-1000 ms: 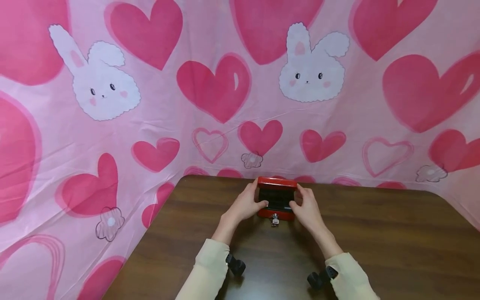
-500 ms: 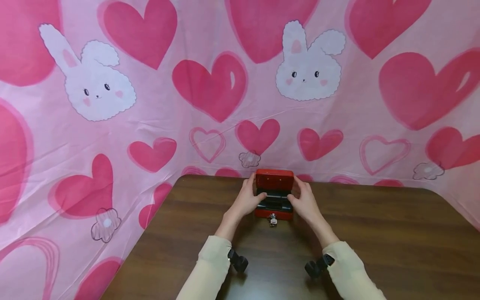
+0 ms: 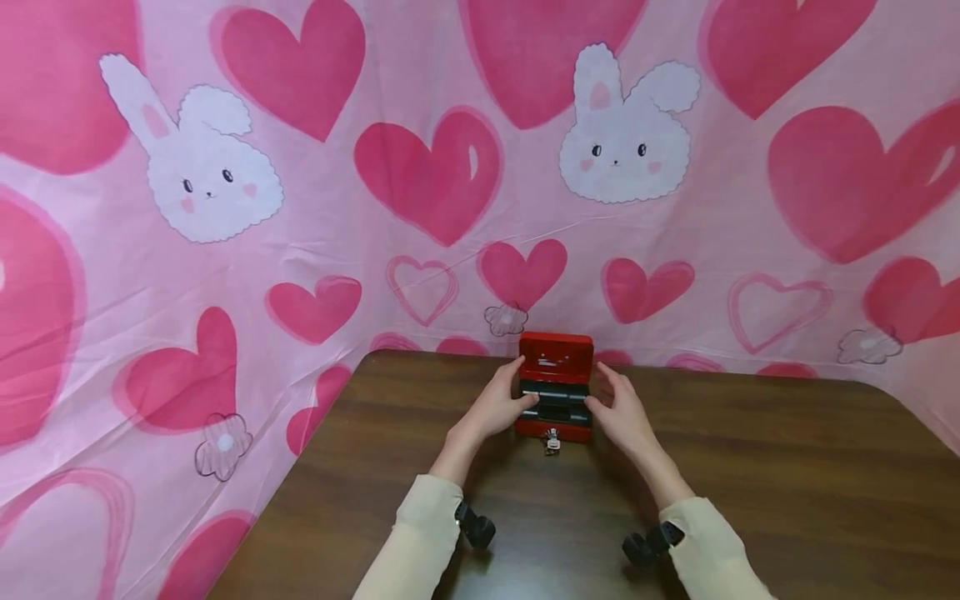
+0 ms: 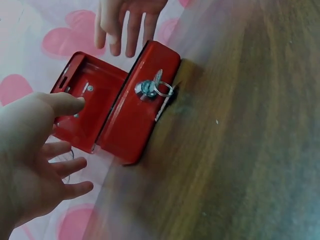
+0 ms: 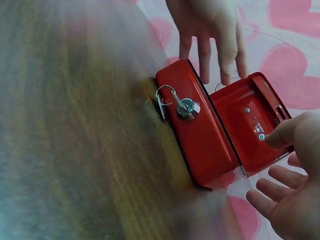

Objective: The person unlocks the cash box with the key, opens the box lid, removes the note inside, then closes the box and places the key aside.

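The red cash box [image 3: 556,392] stands on the counter [image 3: 750,467] near its far edge, just in front of the pink heart-print cloth [image 3: 420,167]. Its lid [image 3: 557,357] is raised upright, so opening is, by my judgement, complete; the dark tray [image 3: 554,398] inside is exposed and nothing has yet been taken out or put in. The key [image 4: 156,86] sits in the lock on the front wall of the box, with its ring hanging down. My left hand [image 3: 498,406] is at the left side of the box, fingers spread and straight, the thumb touching the lid's inner face. My right hand [image 3: 621,412] is just beside the right side of the box, fingers relaxed, gripping nothing.
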`<state>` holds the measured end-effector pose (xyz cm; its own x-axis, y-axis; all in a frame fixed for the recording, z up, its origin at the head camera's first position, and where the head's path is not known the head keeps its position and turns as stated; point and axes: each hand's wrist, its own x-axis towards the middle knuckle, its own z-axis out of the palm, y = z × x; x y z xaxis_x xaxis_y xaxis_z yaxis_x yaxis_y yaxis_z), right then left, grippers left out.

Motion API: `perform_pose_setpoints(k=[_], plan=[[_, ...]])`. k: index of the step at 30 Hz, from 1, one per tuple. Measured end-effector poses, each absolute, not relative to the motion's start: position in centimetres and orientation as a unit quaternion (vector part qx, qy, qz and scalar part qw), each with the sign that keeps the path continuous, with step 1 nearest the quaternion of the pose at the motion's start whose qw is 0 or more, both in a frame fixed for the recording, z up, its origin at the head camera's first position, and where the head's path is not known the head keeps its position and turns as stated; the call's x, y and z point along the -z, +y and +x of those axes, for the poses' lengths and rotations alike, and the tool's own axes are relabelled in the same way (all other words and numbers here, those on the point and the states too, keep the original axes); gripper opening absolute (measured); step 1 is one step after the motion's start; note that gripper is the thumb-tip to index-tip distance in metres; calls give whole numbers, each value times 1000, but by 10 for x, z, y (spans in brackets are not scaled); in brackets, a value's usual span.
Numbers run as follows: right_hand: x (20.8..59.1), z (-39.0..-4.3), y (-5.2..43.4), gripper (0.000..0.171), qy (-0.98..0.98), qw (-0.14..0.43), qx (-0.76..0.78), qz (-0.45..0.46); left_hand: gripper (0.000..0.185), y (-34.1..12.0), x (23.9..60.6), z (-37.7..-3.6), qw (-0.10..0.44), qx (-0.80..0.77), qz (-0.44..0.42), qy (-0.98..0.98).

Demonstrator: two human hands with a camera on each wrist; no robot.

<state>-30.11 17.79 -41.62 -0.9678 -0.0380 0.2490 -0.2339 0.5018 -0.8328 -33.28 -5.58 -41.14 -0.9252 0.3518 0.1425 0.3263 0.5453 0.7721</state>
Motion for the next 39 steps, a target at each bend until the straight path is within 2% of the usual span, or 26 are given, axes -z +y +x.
perform_pose_setpoints(k=[10,15,19,23,28,35,39], plan=[[426,-294,169,48,-873,117,-462,98,69,-75,423,-317,6,-451,165,877],[426,-291,164,45,-879,100,-459,83,64,-79,425,-313,-15,-470,161,868],[428,-286,164,44,-881,76,-462,63,62,-76,431,-307,-12,-487,164,858],[434,-280,168,47,-876,60,-476,49,59,-73,438,-301,-14,-490,163,856],[438,-278,174,51,-883,70,-462,36,58,-68,441,-300,-16,-464,169,869],[436,-282,177,72,-898,62,-435,41,63,-68,444,-306,-2,-431,162,887],[438,-284,176,75,-903,55,-425,42,65,-67,448,-310,3,-416,161,895]])
